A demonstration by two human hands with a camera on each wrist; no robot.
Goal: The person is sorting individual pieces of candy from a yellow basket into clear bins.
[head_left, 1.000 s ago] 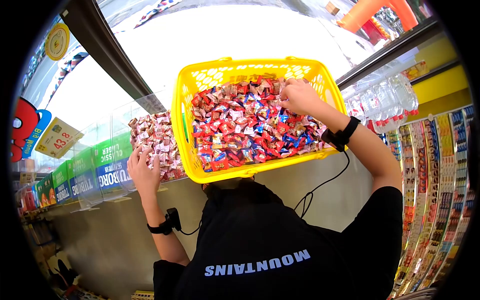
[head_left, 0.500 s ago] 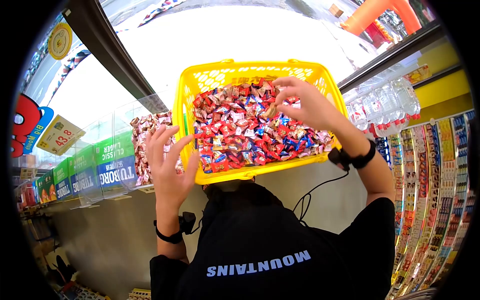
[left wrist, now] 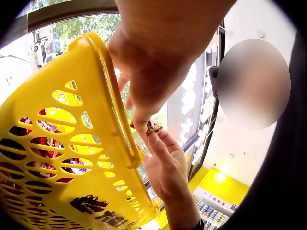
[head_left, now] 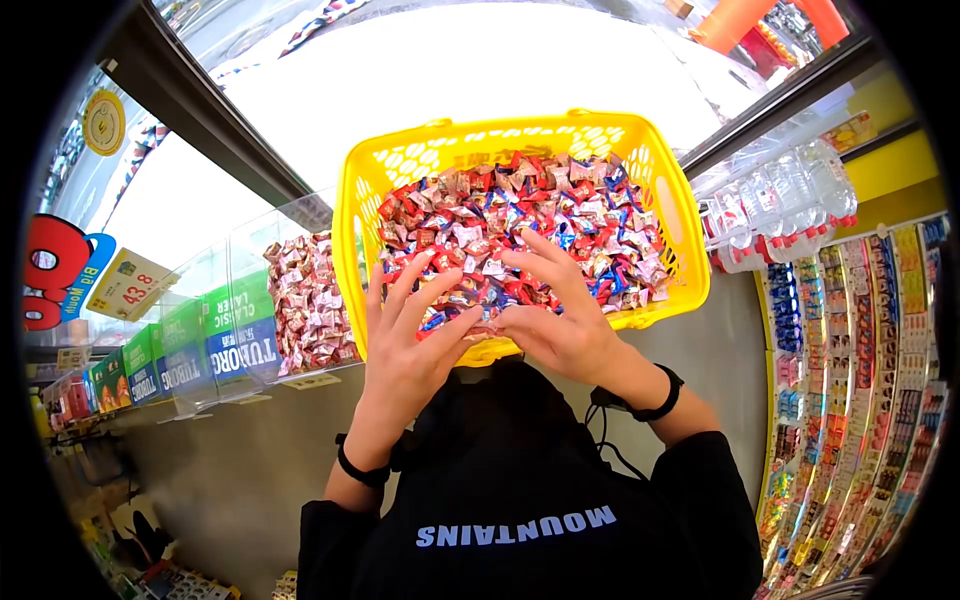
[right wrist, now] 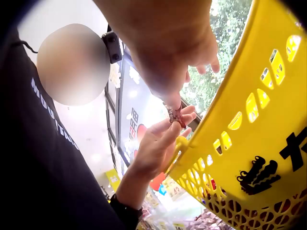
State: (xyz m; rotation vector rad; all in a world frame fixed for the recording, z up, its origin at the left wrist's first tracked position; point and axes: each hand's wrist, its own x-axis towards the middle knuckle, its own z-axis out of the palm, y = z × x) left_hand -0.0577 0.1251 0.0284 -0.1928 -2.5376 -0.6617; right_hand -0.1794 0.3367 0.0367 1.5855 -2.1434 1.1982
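Note:
A yellow plastic basket (head_left: 690, 240) holds a heap of twist-wrapped candies (head_left: 560, 215) in red, blue, pink and brown. Over its near rim, my left hand (head_left: 410, 350) and right hand (head_left: 575, 335) meet. Between them is one small wrapped candy (left wrist: 153, 128) with a brownish, shiny wrapper. The wrist views show thumb and fingertips of both hands pinching this candy (right wrist: 176, 116) at its two sides. The other fingers of each hand are spread over the heap.
More pink-brown candies (head_left: 312, 305) fill a clear bin left of the basket, beside green and blue beer cartons (head_left: 240, 325). Bottles (head_left: 780, 205) stand in plastic wrap at the right, above shelves of small packets (head_left: 850, 380). A price sign (head_left: 130, 277) stands at far left.
My left hand has moved right from the candy bin to the basket's near rim. My right hand has come back from the heap's far side, and both now pinch one candy.

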